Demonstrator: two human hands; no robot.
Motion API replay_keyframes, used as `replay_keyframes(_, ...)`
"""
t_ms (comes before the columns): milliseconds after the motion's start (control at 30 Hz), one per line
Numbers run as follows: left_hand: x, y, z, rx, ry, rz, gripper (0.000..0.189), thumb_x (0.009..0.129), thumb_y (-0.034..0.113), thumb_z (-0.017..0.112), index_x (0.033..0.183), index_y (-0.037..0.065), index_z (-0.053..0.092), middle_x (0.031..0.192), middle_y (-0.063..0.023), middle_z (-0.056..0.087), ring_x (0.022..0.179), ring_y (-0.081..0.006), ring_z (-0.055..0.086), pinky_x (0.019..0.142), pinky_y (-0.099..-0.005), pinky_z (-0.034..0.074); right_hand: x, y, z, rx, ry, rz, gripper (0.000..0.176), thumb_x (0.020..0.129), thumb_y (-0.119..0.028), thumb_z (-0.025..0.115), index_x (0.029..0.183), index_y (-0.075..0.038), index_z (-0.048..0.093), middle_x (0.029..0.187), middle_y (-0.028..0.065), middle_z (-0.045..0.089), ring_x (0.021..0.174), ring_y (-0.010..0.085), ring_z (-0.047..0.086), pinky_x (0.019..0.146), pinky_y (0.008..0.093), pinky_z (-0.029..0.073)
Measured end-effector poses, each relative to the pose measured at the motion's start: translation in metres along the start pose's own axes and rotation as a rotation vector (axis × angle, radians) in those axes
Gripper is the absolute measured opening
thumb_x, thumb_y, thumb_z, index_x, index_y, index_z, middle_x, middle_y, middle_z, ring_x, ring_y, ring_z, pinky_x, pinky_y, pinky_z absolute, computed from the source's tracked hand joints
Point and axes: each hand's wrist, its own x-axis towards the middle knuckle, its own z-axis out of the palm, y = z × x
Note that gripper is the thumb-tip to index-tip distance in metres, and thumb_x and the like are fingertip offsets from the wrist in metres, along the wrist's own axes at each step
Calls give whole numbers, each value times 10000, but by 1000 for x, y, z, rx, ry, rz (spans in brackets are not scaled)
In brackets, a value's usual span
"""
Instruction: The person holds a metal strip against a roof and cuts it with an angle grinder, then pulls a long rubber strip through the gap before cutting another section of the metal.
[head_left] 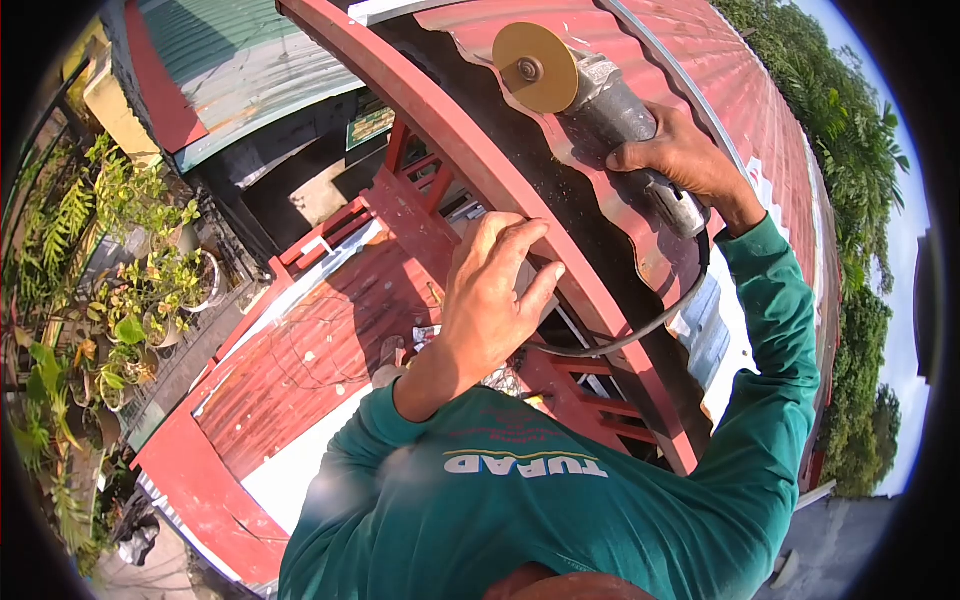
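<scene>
The left hand (492, 300) is nearest, with its fingers closed over the edge of the curved red steel beam (430, 120). Farther up, the right hand (682, 160) is clamped around the angle grinder (615, 108). The grinder has a grey, dusty body and a round yellow disc (535, 68), which sits at the cut edge of the red corrugated roof sheet (740, 90). A black cable (650, 320) hangs from its rear end.

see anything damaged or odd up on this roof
Yes: the roof sheet has a ragged, cut edge by the grinder, leaving a dark gap beside the beam. The disc shows no guard.
</scene>
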Motion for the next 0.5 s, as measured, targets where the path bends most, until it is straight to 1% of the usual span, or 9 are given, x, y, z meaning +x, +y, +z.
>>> replay_keyframes(133, -1, 0, 2, -21, 1, -11, 446, 780, 18, 826, 1190, 10, 653, 1140, -148, 633, 1003, -318, 661, 824, -392, 546, 1, -3, 0, 33, -31, 30, 500, 720, -214, 794, 1118, 62, 673, 916, 112, 714, 795, 185, 686, 757, 328, 570)
replay_keyframes(167, -1, 0, 2, -20, 1, -11, 446, 780, 18, 826, 1190, 10, 653, 1140, -148, 633, 1003, -318, 661, 824, -392, 546, 1, -3, 0, 38, -19, 37, 505, 708, -230, 802, 1103, 59, 674, 900, 110, 717, 773, 187, 691, 735, 325, 572)
replay_keyframes(233, -1, -1, 1, -6, 6, 36, 453, 777, 8, 825, 1195, 11, 650, 1134, -146, 629, 998, -315, 660, 821, -389, 546, 3, -3, -1, 42, -10, 40, 511, 697, -246, 810, 1087, 55, 676, 884, 109, 720, 750, 189, 695, 713, 323, 573)
replay_keyframes(433, -2, 0, 2, -24, 12, 27, 463, 774, -2, 824, 1202, 11, 647, 1136, -145, 620, 997, -316, 656, 828, -390, 545, 5, 3, -2, 13, -19, 5, 549, 697, -254, 821, 1125, 58, 678, 913, 121, 732, 774, 203, 705, 748, 325, 578)
replay_keyframes(500, -2, 0, 3, -24, 15, 31, 460, 775, 0, 824, 1200, 9, 648, 1137, -145, 619, 1000, -316, 655, 826, -390, 545, 5, 3, -5, -23, -44, 36, 574, 696, -256, 828, 1151, 60, 676, 941, 128, 737, 825, 210, 710, 789, 321, 574)
